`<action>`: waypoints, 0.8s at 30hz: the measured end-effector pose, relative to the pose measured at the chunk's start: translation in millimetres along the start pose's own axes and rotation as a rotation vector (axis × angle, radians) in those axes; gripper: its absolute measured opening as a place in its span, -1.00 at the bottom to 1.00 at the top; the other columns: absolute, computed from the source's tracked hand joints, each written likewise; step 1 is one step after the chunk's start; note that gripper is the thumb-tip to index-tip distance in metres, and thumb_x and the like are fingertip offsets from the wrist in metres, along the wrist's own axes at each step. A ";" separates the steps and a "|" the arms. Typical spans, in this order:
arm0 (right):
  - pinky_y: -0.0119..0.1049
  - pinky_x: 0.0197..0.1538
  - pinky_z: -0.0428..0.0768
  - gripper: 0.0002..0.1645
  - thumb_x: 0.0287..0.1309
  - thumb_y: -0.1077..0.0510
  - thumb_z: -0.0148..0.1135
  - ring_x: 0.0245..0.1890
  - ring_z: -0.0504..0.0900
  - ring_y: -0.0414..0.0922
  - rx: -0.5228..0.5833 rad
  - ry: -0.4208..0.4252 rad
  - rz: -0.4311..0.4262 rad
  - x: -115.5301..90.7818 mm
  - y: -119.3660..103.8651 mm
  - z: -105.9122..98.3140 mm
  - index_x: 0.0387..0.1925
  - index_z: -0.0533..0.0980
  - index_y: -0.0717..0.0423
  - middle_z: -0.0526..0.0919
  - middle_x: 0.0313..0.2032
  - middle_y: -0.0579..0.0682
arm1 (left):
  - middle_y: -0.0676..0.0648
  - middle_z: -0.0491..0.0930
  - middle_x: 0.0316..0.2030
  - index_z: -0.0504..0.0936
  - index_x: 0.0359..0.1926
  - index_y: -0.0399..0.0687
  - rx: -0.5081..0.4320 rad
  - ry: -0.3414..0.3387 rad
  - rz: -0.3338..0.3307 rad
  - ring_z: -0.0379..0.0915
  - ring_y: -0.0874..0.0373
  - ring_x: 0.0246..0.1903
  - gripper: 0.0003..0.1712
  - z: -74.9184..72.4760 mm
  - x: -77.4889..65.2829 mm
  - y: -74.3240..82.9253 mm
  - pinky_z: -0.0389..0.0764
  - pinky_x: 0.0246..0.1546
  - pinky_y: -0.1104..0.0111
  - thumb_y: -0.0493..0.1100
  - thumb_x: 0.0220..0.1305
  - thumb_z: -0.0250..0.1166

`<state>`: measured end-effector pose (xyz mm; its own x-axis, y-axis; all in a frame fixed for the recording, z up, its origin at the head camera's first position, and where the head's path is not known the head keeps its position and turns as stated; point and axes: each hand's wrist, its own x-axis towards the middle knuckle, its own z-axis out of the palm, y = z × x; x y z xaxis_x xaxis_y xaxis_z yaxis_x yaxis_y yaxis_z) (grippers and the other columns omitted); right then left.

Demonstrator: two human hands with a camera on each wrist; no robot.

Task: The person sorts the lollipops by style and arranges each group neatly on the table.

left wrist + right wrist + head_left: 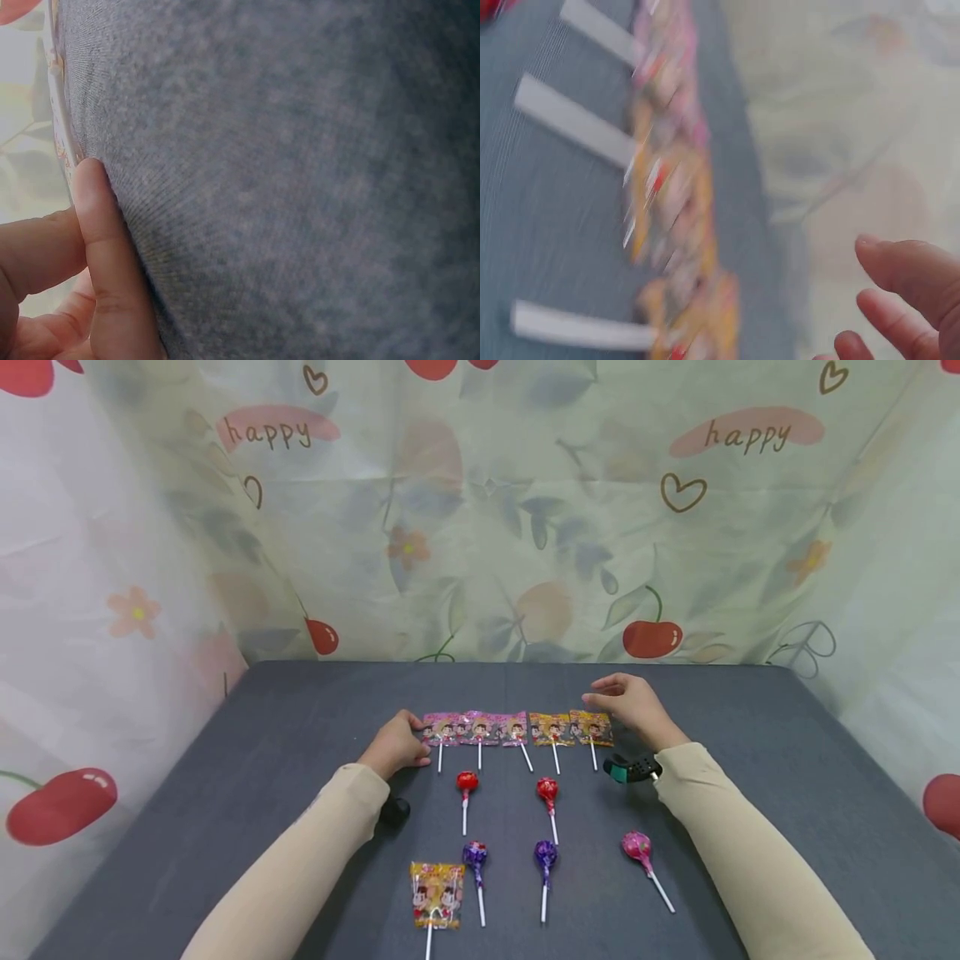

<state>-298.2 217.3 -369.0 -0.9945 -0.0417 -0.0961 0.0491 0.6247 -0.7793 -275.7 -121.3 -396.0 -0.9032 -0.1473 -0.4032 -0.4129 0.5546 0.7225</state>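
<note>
Flat wrapped lollipops lie side by side in a row, sticks toward me: three in pink wrappers [479, 725] on the left, two in yellow wrappers [551, 727] on the right. My left hand [394, 745] rests at the row's left end, fingers and thumb by the edge of the outermost pink lollipop [439, 727]. In the left wrist view one straight finger [97, 202] lies against the cloth beside a white stick [64, 112]. My right hand [633, 708] hovers by the right-end yellow lollipop [591, 725], fingers loosely bent with nothing between them.
Nearer me lie two red ball lollipops [467, 781], two purple ones [546, 853] and a pink one [637, 845]. Another yellow-wrapped flat lollipop [437, 893] sits at the front. A dark grey cloth [300, 727] covers the table; a printed curtain [487, 527] hangs behind.
</note>
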 end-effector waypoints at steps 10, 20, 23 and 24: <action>0.02 0.19 0.50 -0.48 0.26 -0.06 0.24 0.15 0.51 0.05 0.215 -0.064 -0.285 -43.5 -60.1 19.0 0.15 0.45 0.11 0.53 0.13 0.13 | -0.24 0.36 -0.19 0.32 0.09 -0.16 0.004 0.000 0.005 0.43 0.20 -0.58 -0.51 0.7 1.8 -0.7 0.62 -0.57 0.50 -0.45 0.19 0.29; -0.08 0.16 0.56 -0.61 0.21 0.10 0.31 0.07 0.58 0.00 0.291 -0.269 -0.478 -94.2 -90.7 81.3 0.05 0.53 0.10 0.61 0.03 0.05 | -0.25 0.37 -0.16 0.32 0.08 -0.15 0.003 0.004 0.007 0.43 0.20 -0.58 -0.52 1.5 3.9 -0.5 0.63 -0.56 0.49 -0.44 0.19 0.29; -0.06 0.23 0.50 -0.61 0.18 0.09 0.34 0.09 0.57 0.00 0.251 -0.362 -0.517 -106.3 -91.9 100.2 0.03 0.55 0.09 0.62 0.02 0.00 | -0.26 0.40 -0.15 0.33 0.06 -0.16 0.012 0.005 0.019 0.44 0.20 -0.59 -0.53 1.6 4.3 -1.6 0.62 -0.57 0.49 -0.44 0.19 0.30; -0.07 0.23 0.50 -0.61 0.17 0.08 0.35 0.09 0.56 -0.01 0.231 -0.394 -0.526 -109.9 -91.8 105.8 0.03 0.55 0.08 0.62 0.01 -0.02 | -0.26 0.40 -0.15 0.33 0.06 -0.16 0.016 0.006 0.021 0.45 0.20 -0.59 -0.53 1.7 4.3 -2.0 0.62 -0.57 0.49 -0.43 0.19 0.30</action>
<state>-183.7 82.0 -352.3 -0.7862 -0.6003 0.1465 -0.3676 0.2639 -0.8917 -278.5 -121.7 -400.1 -0.9124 -0.1401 -0.3845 -0.3918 0.5706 0.7217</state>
